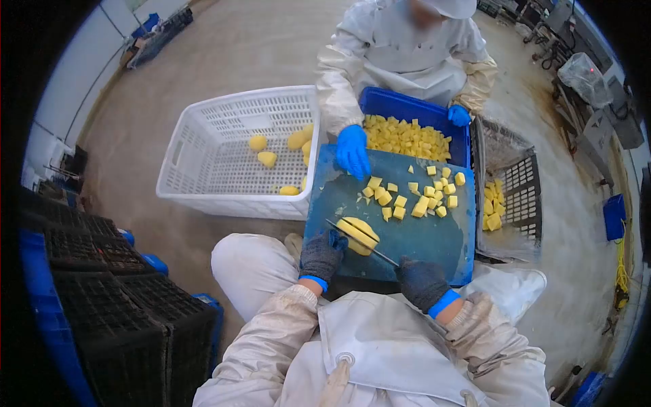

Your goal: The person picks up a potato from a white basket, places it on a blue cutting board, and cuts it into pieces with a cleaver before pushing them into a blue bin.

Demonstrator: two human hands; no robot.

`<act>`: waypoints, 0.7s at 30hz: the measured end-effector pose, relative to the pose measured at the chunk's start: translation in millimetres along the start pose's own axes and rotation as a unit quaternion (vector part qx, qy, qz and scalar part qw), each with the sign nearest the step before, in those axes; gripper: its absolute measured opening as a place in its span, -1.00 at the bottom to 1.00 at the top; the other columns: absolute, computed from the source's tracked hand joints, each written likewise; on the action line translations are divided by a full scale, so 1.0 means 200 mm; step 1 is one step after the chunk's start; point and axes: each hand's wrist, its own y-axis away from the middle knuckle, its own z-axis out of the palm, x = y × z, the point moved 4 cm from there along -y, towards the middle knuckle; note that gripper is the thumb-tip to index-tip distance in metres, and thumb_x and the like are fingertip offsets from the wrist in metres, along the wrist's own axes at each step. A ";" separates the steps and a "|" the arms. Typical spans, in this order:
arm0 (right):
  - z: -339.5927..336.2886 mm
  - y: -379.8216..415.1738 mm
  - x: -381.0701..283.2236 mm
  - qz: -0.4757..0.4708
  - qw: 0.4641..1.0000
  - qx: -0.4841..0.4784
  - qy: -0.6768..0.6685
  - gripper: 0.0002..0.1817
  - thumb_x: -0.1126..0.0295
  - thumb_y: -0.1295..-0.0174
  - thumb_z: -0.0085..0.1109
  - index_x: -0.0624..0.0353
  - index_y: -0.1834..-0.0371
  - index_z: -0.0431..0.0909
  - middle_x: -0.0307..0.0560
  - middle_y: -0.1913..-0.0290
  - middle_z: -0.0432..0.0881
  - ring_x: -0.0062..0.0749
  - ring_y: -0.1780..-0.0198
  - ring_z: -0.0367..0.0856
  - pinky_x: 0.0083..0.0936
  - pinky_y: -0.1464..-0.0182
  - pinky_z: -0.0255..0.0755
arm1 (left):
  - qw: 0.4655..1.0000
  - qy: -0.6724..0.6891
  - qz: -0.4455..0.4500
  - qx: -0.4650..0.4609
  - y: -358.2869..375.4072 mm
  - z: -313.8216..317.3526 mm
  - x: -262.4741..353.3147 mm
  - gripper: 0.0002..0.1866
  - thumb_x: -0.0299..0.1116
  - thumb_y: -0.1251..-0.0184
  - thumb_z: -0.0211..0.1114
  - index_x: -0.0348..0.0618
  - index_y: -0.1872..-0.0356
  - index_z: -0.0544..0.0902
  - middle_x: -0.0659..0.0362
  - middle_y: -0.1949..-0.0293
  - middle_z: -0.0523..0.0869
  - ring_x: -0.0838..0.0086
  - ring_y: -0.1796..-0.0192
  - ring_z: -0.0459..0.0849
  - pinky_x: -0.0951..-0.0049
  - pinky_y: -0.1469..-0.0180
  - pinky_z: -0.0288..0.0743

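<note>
A peeled yellow potato [365, 229] lies on the blue cutting board [434, 254], with a knife [386, 258] slanting across it. My right hand [422, 279], in a dark grey glove, is closed round the knife's handle. In a matching glove, my left hand [321, 256] grips the potato's lower left end, its fingertips close to the blade. Several cut potato cubes [420, 207] are scattered over the far half of the board.
Opposite me sits a person whose blue-gloved hand [352, 150] is at the board's far left edge. Behind the board is a blue bin [407, 102] of potato cubes. A white crate [230, 197] with several peeled potatoes stands left; a black crate [529, 176] stands right. Dark crates [122, 325] are stacked lower left.
</note>
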 end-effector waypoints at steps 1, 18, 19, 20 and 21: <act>0.02 -0.02 0.00 0.001 1.000 -0.008 -0.005 -0.82 0.38 -0.18 -0.12 0.10 0.35 0.53 0.06 0.48 0.62 -0.05 0.44 0.64 -0.17 0.41 0.46 | 1.000 -0.007 0.014 0.013 -0.01 0.00 0.01 -0.72 -0.16 -0.17 0.19 -0.19 0.33 0.60 -0.12 0.27 0.59 0.00 0.16 0.55 0.06 0.10 0.38; -0.04 0.50 0.28 0.187 0.812 0.266 -0.484 -0.88 0.44 -0.18 0.16 0.23 0.26 0.53 -0.11 0.62 0.53 -0.43 0.61 0.50 -0.48 0.53 0.33 | 0.880 -0.275 0.313 -0.229 -0.20 -0.08 0.28 -0.24 -0.24 -0.02 0.29 0.02 -0.33 0.23 0.02 -0.28 0.30 0.16 -0.32 0.25 0.10 -0.28 0.19; -0.07 0.52 0.27 0.186 0.811 0.267 -0.486 -0.88 0.44 -0.18 0.16 0.23 0.26 0.53 -0.11 0.62 0.53 -0.43 0.61 0.50 -0.48 0.53 0.33 | 0.871 -0.285 0.311 -0.252 -0.19 -0.06 0.28 -0.25 -0.24 -0.03 0.29 0.00 -0.32 0.23 0.03 -0.28 0.31 0.17 -0.31 0.26 0.11 -0.27 0.21; -0.08 0.54 0.26 0.209 0.763 0.272 -0.548 -0.89 0.45 -0.21 0.14 0.22 0.25 0.52 -0.18 0.63 0.50 -0.54 0.62 0.45 -0.55 0.55 0.30 | 0.877 -0.276 0.331 -0.213 -0.21 0.04 0.17 -0.29 -0.22 -0.06 0.28 -0.02 -0.30 0.27 0.04 -0.27 0.32 0.18 -0.30 0.27 0.13 -0.28 0.19; -0.07 0.55 0.26 0.231 0.710 0.275 -0.606 -0.90 0.45 -0.24 0.12 0.22 0.23 0.52 -0.26 0.64 0.47 -0.64 0.63 0.39 -0.62 0.57 0.26 | 0.876 -0.277 0.332 -0.214 -0.18 0.02 0.20 -0.29 -0.22 -0.06 0.28 -0.02 -0.30 0.27 0.04 -0.27 0.32 0.18 -0.30 0.27 0.13 -0.28 0.19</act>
